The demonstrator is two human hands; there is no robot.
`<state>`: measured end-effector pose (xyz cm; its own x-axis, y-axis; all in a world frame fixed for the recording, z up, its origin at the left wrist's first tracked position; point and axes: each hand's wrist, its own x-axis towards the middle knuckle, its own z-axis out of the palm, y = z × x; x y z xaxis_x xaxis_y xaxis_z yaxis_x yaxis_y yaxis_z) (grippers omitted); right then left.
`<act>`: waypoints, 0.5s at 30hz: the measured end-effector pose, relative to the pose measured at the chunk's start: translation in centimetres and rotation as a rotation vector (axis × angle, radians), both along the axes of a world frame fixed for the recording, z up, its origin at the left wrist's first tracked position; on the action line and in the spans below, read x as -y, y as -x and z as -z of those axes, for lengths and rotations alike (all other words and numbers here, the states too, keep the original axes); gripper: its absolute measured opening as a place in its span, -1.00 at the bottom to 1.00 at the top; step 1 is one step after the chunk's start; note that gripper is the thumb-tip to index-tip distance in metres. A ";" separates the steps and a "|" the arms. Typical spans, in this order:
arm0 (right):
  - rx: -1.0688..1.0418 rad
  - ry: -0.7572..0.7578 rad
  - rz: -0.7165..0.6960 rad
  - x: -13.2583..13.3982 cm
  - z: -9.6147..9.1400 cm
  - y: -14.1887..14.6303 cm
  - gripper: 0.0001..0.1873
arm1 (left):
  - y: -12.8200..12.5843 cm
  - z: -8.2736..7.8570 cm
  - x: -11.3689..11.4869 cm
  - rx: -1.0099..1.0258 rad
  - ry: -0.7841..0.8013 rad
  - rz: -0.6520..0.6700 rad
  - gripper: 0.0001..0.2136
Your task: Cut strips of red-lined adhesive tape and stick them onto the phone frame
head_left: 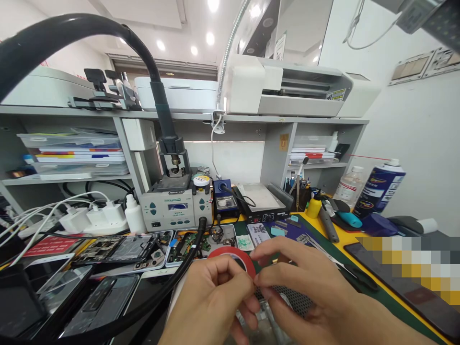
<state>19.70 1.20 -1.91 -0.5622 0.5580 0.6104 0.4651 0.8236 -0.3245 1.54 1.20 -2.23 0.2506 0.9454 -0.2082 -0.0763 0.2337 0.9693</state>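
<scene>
My left hand point(219, 297) is low in the middle of the head view, its fingers curled and thumb pressed against the index finger. My right hand point(312, 290) meets it from the right, thumb and fingertips drawn together close to the left fingertips. Whatever lies between the fingers is too small or hidden to make out. Just behind the hands is a red ring point(247, 258) like a roll of tape, partly covered by them. Below the hands, a clear, shiny object point(268, 318) shows only in part beside a dark perforated surface point(296, 299).
A thick black hose point(161, 290) curves across the left front, over several phones. Behind stand a grey rework station point(172, 211) and a black-fronted heating plate point(268, 216). Parts trays point(230, 232) lie before them. Tweezers point(328, 254) and a spray can point(379, 187) are at right.
</scene>
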 end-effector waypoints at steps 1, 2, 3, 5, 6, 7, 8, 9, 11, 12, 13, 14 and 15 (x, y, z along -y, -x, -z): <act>-0.004 -0.015 0.006 0.0 0.0 0.0 -0.66 | 0.0 0.0 0.0 0.005 0.001 -0.001 -0.89; -0.009 -0.025 0.006 0.0 0.1 -0.1 -0.65 | 0.0 0.1 0.0 0.012 -0.001 0.000 -0.89; -0.014 -0.025 0.000 0.1 0.0 -0.1 -0.65 | 0.0 0.2 0.0 0.024 -0.005 0.000 -0.89; -0.030 0.017 -0.014 0.1 -0.1 -0.2 -0.66 | 0.0 0.3 0.0 0.043 -0.022 -0.007 -0.89; -0.043 0.047 -0.017 0.1 -0.2 -0.3 -0.67 | 0.0 0.4 0.0 0.046 -0.035 -0.015 -0.89; -0.053 0.080 -0.015 0.1 -0.3 -0.4 -0.68 | -0.1 0.4 0.0 0.048 -0.052 -0.027 -0.89; -0.063 0.109 -0.009 0.1 -0.4 -0.4 -0.68 | -0.1 0.5 0.0 0.049 -0.071 -0.038 -0.89; -0.072 0.130 -0.004 0.1 -0.5 -0.5 -0.67 | -0.1 0.6 0.0 0.050 -0.088 -0.049 -0.88; -0.079 0.166 -0.003 0.1 -0.7 -0.6 -0.64 | -0.2 0.7 0.0 0.050 -0.107 -0.067 -0.86; -0.083 0.183 -0.004 0.2 -0.8 -0.6 -0.63 | -0.2 0.7 0.0 0.048 -0.110 -0.075 -0.85; -0.087 0.202 -0.005 0.2 -0.9 -0.6 -0.64 | -0.2 0.7 0.1 0.044 -0.111 -0.084 -0.84; -0.093 0.223 -0.004 0.2 -1.0 -0.6 -0.67 | -0.3 0.7 0.1 0.040 -0.113 -0.092 -0.84; -0.099 0.251 -0.002 0.2 -1.0 -0.6 -0.71 | -0.3 0.7 0.2 0.041 -0.117 -0.097 -0.84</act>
<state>20.28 0.98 -0.90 -0.5076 0.6979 0.5052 0.4195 0.7124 -0.5626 1.84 1.05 -2.90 0.1628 0.9828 -0.0866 -0.1327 0.1088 0.9852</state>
